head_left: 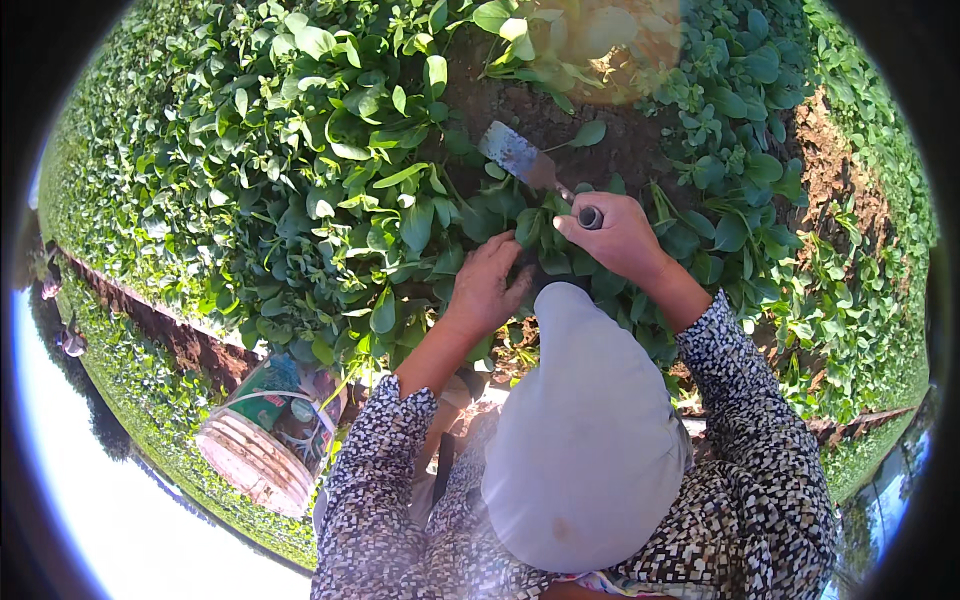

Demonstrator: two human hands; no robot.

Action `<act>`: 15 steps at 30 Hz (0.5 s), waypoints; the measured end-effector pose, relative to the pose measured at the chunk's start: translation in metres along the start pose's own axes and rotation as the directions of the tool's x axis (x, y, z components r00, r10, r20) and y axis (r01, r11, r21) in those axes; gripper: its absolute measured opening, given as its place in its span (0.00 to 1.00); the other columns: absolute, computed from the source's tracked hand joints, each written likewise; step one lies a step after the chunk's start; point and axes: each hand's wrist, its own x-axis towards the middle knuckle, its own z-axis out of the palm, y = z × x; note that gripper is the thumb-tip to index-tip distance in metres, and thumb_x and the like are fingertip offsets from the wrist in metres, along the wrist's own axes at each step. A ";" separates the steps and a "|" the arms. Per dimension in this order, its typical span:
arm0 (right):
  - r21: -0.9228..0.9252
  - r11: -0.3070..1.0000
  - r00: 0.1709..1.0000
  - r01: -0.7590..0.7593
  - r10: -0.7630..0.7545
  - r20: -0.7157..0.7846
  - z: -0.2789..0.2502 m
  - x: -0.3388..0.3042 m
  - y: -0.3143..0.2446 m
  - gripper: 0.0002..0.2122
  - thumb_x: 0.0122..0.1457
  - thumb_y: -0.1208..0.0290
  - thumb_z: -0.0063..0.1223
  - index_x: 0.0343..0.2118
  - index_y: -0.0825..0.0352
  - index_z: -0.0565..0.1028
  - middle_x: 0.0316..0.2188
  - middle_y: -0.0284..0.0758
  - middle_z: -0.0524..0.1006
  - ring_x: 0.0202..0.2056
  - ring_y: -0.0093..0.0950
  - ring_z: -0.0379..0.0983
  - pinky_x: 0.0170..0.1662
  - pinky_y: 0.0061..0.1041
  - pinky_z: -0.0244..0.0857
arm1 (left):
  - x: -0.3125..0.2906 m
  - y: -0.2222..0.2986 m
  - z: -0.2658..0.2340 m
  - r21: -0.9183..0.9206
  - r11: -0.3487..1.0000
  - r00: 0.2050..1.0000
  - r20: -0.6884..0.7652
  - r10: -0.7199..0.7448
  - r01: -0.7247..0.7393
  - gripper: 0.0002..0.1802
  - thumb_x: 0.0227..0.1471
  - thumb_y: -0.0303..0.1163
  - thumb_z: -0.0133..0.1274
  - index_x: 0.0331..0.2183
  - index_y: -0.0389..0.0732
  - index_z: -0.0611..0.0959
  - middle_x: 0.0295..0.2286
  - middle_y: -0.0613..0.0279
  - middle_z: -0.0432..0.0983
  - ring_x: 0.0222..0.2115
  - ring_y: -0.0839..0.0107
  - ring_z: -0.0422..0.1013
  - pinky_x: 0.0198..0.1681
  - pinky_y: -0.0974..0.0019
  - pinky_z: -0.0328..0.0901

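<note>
In my right hand (622, 240) is the handle of a flat-bladed scraper (520, 158), its worn metal blade pointing up and left above dark soil. The fingers are wrapped round the dark handle, whose rounded end shows beside the thumb. My left hand (487, 285) is low among the leafy green plants (535, 225), just left of the right hand. Its fingers touch the leaves and its thumb stands apart from them; the fingertips are partly lost in shade. Broad leaves lie between the two hands, and their stems are hidden.
A dirty white bucket (255, 455) with a coloured label and handle lies tilted at the lower left. Loose greens (515, 35) lie on the soil at the far side. Dense plants spread left and right, with bare brown earth (840, 165) at the right.
</note>
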 end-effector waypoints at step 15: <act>-0.148 0.971 0.980 0.185 -0.193 -0.039 0.017 0.037 0.003 0.14 0.50 0.65 0.59 0.19 0.67 0.68 0.16 0.39 0.67 0.19 0.38 0.64 0.23 0.32 0.58 | 0.087 -0.009 -0.067 -0.072 0.957 0.907 -0.306 -0.290 0.281 0.13 0.51 0.41 0.56 0.33 0.41 0.81 0.24 0.59 0.77 0.26 0.70 0.72 0.34 0.69 0.66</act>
